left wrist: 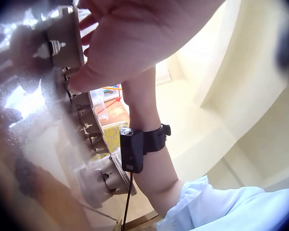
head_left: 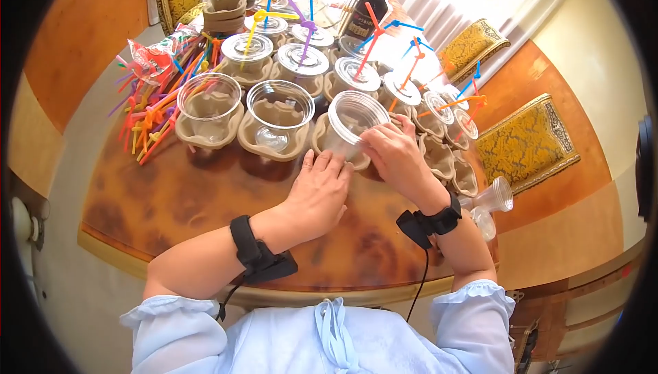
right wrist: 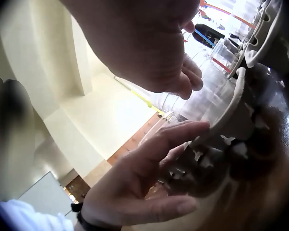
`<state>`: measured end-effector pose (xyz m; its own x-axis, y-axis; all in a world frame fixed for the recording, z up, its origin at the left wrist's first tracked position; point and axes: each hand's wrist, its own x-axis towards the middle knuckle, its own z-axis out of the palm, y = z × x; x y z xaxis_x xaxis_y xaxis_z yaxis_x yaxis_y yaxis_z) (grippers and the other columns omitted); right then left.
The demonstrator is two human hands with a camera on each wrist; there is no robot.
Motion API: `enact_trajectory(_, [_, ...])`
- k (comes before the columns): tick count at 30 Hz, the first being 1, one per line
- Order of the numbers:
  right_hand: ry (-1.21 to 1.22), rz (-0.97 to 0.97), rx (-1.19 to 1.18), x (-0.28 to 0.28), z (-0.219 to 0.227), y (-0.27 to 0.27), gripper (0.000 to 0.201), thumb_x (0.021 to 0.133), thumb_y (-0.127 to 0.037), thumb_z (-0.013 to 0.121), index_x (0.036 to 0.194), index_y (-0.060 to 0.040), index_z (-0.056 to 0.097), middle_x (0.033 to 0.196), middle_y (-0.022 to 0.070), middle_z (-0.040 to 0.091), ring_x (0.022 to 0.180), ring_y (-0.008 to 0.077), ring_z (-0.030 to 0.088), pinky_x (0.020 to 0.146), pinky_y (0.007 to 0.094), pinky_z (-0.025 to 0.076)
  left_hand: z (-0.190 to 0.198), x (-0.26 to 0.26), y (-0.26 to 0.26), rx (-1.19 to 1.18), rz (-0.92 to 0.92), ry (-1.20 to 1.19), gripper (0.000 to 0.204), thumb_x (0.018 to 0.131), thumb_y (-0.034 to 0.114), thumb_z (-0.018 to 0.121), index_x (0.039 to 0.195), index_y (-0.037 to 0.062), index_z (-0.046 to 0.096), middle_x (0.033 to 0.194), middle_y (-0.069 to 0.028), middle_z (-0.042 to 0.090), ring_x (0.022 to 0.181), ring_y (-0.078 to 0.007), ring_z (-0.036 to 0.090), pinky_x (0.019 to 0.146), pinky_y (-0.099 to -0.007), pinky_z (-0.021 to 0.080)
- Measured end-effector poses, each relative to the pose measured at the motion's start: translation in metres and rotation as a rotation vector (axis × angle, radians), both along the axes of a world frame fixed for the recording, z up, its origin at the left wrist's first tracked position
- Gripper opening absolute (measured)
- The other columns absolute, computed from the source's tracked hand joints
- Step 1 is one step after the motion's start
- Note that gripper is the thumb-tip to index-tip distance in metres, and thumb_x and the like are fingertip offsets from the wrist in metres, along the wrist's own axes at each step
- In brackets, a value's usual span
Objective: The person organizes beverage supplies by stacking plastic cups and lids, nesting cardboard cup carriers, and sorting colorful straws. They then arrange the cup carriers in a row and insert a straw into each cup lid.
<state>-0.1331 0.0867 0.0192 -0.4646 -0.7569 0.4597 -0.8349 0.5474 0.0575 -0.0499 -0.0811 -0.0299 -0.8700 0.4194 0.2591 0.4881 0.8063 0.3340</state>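
Observation:
A clear plastic cup [head_left: 351,120] leans tilted in a brown pulp cup holder [head_left: 319,139] near the table's middle. My right hand [head_left: 394,154] grips the cup's side with curled fingers; in the right wrist view the right hand [right wrist: 149,43] sits over the ribbed cup [right wrist: 202,96]. My left hand [head_left: 321,185] lies flat on the table, its straight fingers touching the holder's near edge. The right wrist view shows the left hand [right wrist: 149,178] reaching to the holder's rim [right wrist: 233,106]. The left wrist view shows the right hand [left wrist: 135,38] beside the holder [left wrist: 65,41].
Two more open cups [head_left: 209,103] [head_left: 279,113] stand in holders to the left. Lidded cups with straws [head_left: 301,58] fill the back, near a dark bottle [head_left: 367,10]. Loose coloured straws [head_left: 154,106] lie at far left. Empty holders [head_left: 445,158] and spare cups [head_left: 493,199] sit on the right.

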Motion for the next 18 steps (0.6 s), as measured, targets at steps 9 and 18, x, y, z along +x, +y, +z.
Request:
enact_trajectory(9, [0.214, 0.076, -0.341, 0.010, 0.057, -0.030, 0.009, 0.080, -0.006, 0.063, 0.087, -0.0091, 0.058, 0.084, 0.0026, 0.063, 0.084, 0.0199, 0.060, 0.095, 0.0430, 0.034, 0.005, 0.012, -0.021, 0.125, -0.018, 0.108, 0.061, 0.074, 0.019, 0.070, 0.125, -0.0024, 0.045, 0.130, -0.0215, 0.041, 0.126, -0.0383, 0.034, 0.108, -0.0447, 0.026])
enact_trajectory(18, [-0.029, 0.183, -0.084, 0.001, 0.008, -0.098, 0.014, 0.080, -0.013, 0.063, 0.092, -0.0109, 0.055, 0.084, 0.0022, 0.061, 0.089, 0.0193, 0.058, 0.096, 0.0511, 0.029, -0.010, 0.022, -0.063, 0.134, 0.130, 0.115, 0.065, 0.071, 0.022, 0.073, 0.124, -0.0017, 0.045, 0.129, -0.0228, 0.040, 0.123, -0.0388, 0.034, 0.105, -0.0483, 0.027])
